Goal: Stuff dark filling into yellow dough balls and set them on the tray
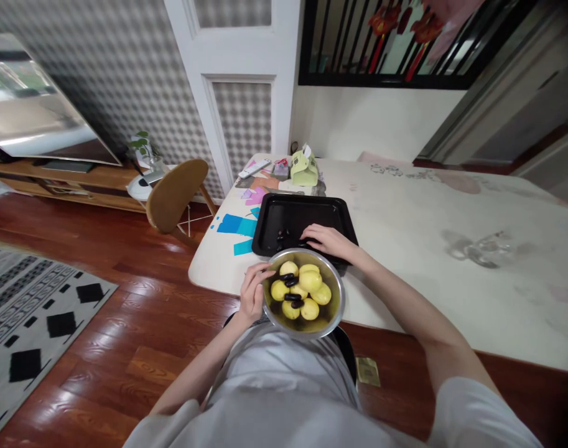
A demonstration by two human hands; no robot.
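A metal bowl (333, 311) sits on my lap at the table's near edge, holding several yellow round fruits (310, 281) and a few small dark oblong fruits (293, 298). My left hand (252, 292) grips the bowl's left rim, fingers curled over it. My right hand (325, 239) reaches into the black baking tray (284, 213) just beyond the bowl, fingers bent down onto its floor near some small dark fruits (282, 236). Whether those fingers pinch one is hidden.
The white table (428, 224) carries a green tissue box (304, 169), a remote (254, 168), coloured paper pieces (234, 225) and a clear glass object (484, 250). A wooden chair (174, 196) stands at the table's left. Red wood floor and a patterned rug (27, 323) lie left.
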